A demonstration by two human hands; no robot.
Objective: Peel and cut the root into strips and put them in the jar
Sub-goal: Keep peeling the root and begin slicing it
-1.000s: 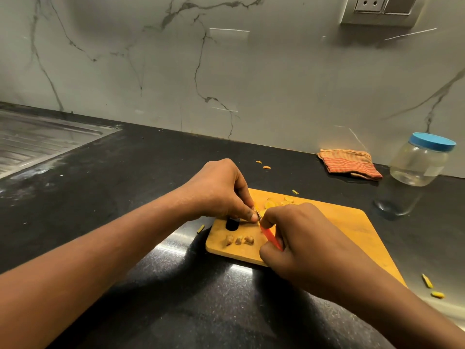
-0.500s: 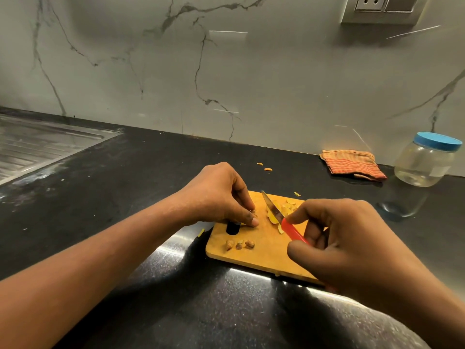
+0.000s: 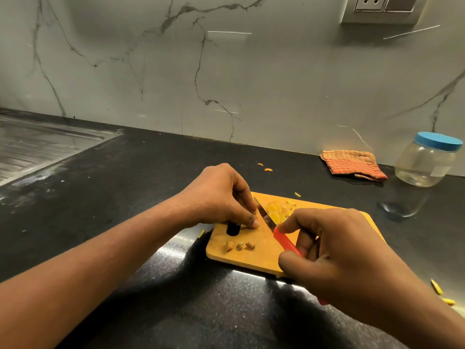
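Though half-hidden, root point(image 3: 254, 212) under left fingers point(image 3: 243, 196)

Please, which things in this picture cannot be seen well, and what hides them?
Head view only:
- Root piece: almost all hidden under the left hand's fingers.
- Knife: most of the red handle is covered by the right hand.
- Cutting board: its near right corner is behind the right hand.
- Three brown bits: too small to tell peel from root.
- Wall socket: cut off by the top edge.
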